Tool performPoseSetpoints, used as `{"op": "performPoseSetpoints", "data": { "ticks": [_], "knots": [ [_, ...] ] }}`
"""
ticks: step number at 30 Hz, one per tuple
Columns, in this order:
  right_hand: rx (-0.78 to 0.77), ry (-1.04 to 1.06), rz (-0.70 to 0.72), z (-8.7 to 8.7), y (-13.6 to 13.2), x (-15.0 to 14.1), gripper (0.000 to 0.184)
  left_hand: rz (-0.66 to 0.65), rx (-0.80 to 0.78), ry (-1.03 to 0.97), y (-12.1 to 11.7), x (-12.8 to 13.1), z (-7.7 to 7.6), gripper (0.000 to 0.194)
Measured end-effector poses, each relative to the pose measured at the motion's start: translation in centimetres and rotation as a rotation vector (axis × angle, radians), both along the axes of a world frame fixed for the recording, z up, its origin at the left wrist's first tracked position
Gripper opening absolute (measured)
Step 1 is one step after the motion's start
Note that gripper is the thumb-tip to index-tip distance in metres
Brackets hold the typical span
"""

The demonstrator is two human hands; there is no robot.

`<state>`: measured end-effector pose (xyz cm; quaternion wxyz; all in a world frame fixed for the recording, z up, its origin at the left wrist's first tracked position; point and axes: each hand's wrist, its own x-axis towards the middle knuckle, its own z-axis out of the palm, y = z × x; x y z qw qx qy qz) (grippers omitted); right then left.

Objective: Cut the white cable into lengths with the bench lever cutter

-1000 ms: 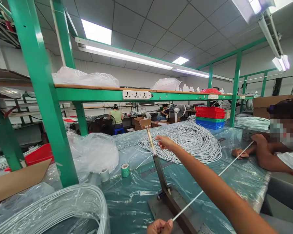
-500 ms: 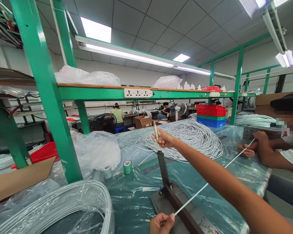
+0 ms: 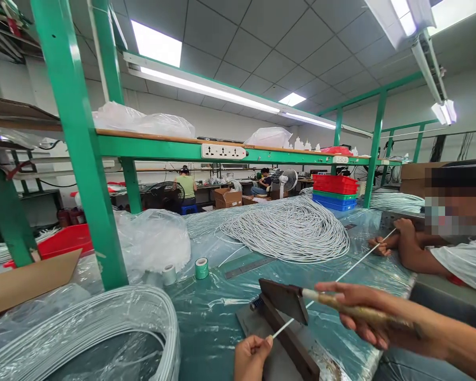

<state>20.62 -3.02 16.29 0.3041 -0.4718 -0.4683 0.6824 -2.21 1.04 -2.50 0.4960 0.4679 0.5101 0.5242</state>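
Cable (image 3: 360,259) slants from lower centre towards right edge, crossing behind blade (image 3: 283,300); contact unclear. Left hand (image 3: 250,354) pinches near end, closest to blade. Right hand (image 3: 365,312) grips handle (image 3: 326,300), right of blade. Co-worker's hands (image 3: 405,228) at far end.

left hand (image 3: 252,357): pinches the end of a thin white cable (image 3: 359,260) beside a hinged cutter (image 3: 284,299)
right hand (image 3: 365,300): grasps the cutter's long handle (image 3: 328,300), forefinger stretched along it
cutter: stands tilted on a metal base (image 3: 249,319), blade crossing over the cable
cable: slants up to a co-worker's hands (image 3: 392,238) at right
large white coil (image 3: 285,230): lies loose on the plastic-covered table (image 3: 206,338)
tape rolls (image 3: 201,268): sit side by side, left of a flat ruler (image 3: 249,268)
stacked bins (image 3: 334,192): rest behind the coil, red over green over blue
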Motion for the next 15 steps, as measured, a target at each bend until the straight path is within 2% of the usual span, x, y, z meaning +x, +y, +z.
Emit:
{"op": "performPoseSetpoints", "data": {
  "ticks": [2, 5, 7, 10, 13, 15],
  "knots": [
    [-0.049, -0.052, -0.046, -1.5, -0.9, 0.2, 0.052, 0.000, 0.005, 0.009, -0.1, -0.1, 0.0, 0.054],
    [-0.074, -0.108, 0.028, -4.0, -1.5, 0.3, 0.060, 0.029, 0.012, 0.011, -0.2, -0.1, 0.3, 0.053],
    [-0.055, -0.155, 0.088, -5.2, -1.9, 0.3, 0.055, 0.009, -0.005, 0.019, -0.3, -0.1, 0.6, 0.053],
    [0.046, -0.261, 0.088, -5.7, -2.5, 0.2, 0.039, -0.008, -0.032, 0.030, -0.4, 0.1, 1.2, 0.055],
    [0.103, -0.311, 0.092, -6.1, -2.7, 0.5, 0.036, 0.014, -0.033, 0.023, -0.6, 0.3, 1.5, 0.057],
    [0.124, -0.295, 0.079, -7.3, -2.6, 0.9, 0.036, -0.006, -0.022, 0.024, -0.6, 0.2, 1.4, 0.056]
  ]
}}
